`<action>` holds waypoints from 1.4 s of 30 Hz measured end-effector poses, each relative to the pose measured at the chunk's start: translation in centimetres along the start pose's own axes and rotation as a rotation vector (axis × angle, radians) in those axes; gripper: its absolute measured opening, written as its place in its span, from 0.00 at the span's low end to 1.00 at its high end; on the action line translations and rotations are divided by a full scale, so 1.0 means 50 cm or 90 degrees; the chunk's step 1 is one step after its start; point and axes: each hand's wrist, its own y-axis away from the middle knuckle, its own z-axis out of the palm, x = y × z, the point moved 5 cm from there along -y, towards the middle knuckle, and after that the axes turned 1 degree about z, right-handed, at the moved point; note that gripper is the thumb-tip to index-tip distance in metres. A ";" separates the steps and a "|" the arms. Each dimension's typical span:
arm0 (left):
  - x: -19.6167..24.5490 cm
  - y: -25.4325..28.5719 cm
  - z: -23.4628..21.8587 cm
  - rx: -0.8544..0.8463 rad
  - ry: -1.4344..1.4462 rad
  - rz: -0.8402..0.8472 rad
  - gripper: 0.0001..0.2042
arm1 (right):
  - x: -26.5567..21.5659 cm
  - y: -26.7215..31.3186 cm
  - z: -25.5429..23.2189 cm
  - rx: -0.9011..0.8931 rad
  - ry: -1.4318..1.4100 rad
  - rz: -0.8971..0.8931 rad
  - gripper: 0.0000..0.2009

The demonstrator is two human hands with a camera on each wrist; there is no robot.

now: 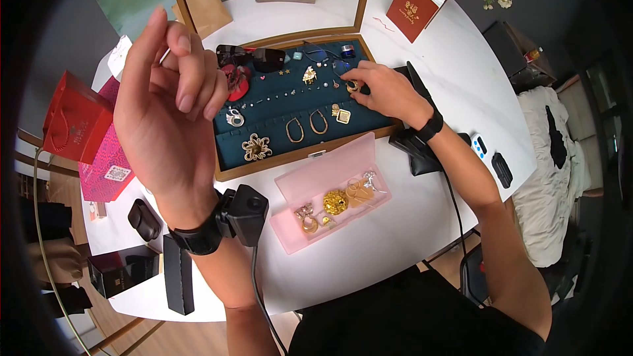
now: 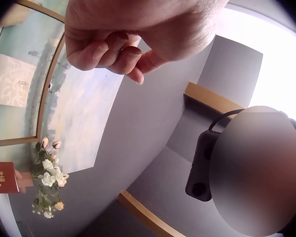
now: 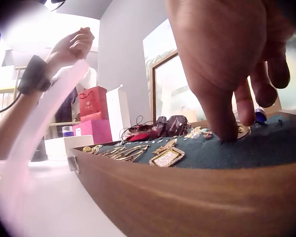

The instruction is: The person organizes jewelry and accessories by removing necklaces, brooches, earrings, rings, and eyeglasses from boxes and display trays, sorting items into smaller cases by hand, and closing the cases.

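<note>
My right hand (image 1: pixel 389 91): pinching 1 gold ring-shaped piece (image 1: pixel 353 86), long axis indistinct. My left hand (image 1: pixel 173 92): raised, loosely curled, well apart, holding nothing visible. Gold ring-shaped piece: at my right fingertips, right side of the wooden jewellery case (image 1: pixel 264 167). Pink jewellery box (image 1: pixel 287 234): open, between case and torso.

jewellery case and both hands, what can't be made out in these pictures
- Gold piece: full shape hidden by the right hand in the head and right wrist views.
- Jewellery case: part of its left side is hidden by the left hand in the head view.
- Row of tiny pieces: too small in the head view to tell their designs.
- Pink box: blurred and cut off by the frame edge in the right wrist view.
</note>
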 end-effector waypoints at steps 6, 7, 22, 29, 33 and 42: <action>0.006 0.000 0.001 -0.010 0.013 0.011 0.15 | 0.001 -0.011 -0.007 -0.051 0.050 -0.011 0.15; 0.007 0.000 0.000 -0.010 0.016 0.011 0.15 | 0.000 -0.011 -0.008 -0.059 0.049 -0.008 0.15; 0.006 -0.001 -0.003 -0.021 0.019 0.013 0.16 | 0.029 -0.033 0.007 -0.055 -0.202 0.067 0.14; 0.005 0.004 0.006 -0.010 0.000 0.007 0.14 | 0.015 -0.033 0.000 -0.069 -0.139 0.052 0.15; 0.006 0.003 0.004 -0.005 -0.004 0.012 0.14 | 0.016 -0.037 0.000 -0.118 -0.160 0.069 0.15; 0.006 0.002 0.002 -0.005 -0.004 0.018 0.14 | 0.027 -0.044 -0.002 -0.180 -0.177 0.035 0.16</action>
